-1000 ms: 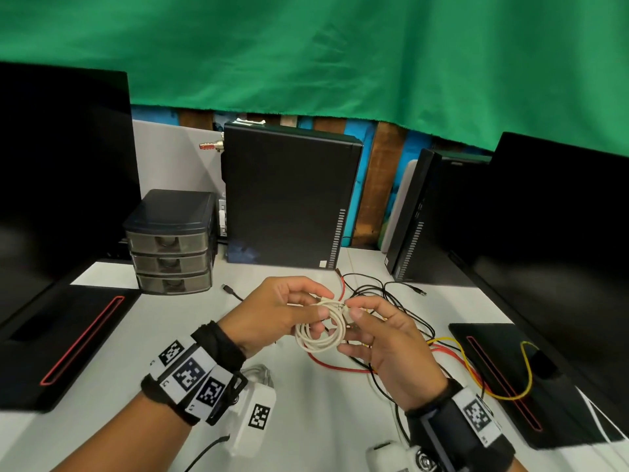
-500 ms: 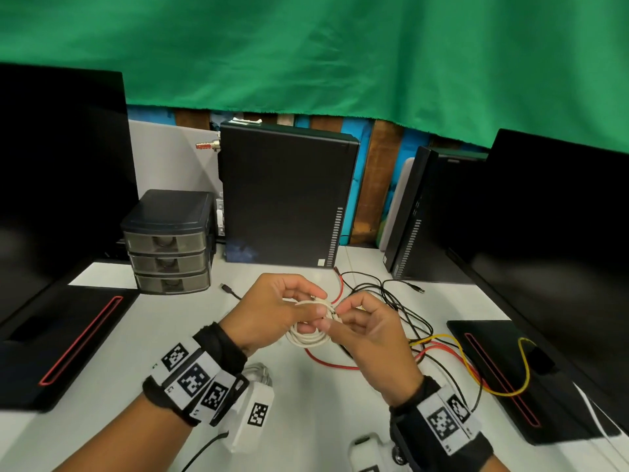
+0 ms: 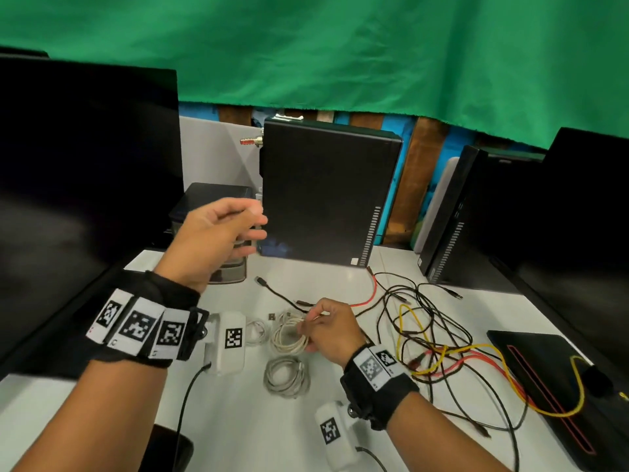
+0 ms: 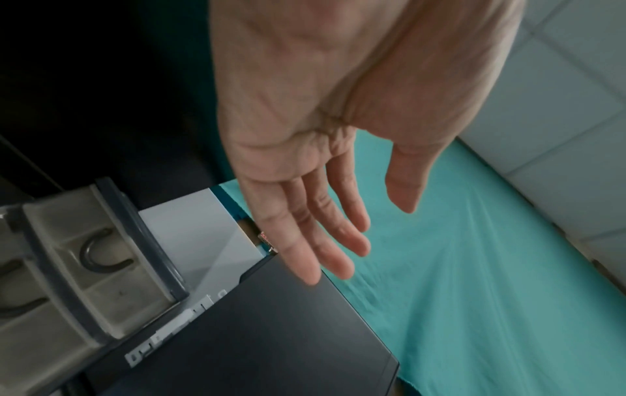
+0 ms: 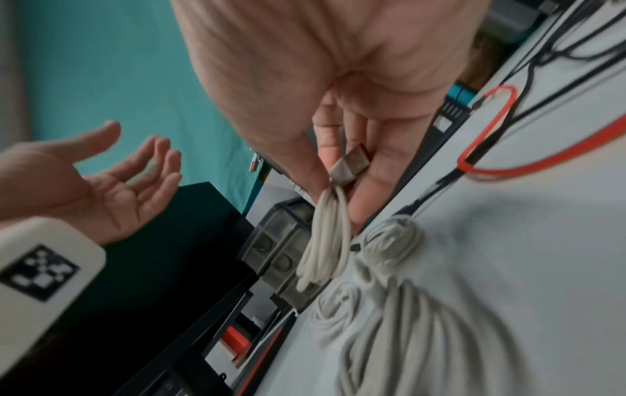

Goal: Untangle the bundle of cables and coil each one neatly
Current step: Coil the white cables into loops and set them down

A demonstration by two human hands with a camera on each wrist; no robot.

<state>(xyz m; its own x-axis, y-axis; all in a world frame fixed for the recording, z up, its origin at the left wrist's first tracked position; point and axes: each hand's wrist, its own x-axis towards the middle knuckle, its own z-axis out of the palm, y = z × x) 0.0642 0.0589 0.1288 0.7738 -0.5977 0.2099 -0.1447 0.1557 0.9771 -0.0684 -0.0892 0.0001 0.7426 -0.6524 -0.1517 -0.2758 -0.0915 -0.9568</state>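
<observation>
My right hand pinches a coiled white USB cable low over the white table; in the right wrist view the right hand holds the coil just below its USB plug. I cannot tell whether the coil touches the table. Two more coiled light cables lie beside it. A tangle of black, red and yellow cables spreads to the right. My left hand is raised, fingers straight, holding nothing.
A black computer case stands behind, with a small drawer unit partly hidden by my left hand. Dark monitors flank both sides, their bases on the table. A second case stands at the right.
My left hand let go of the white coil and rose up and to the left. My right hand carried the coil down toward the table beside the other coils.
</observation>
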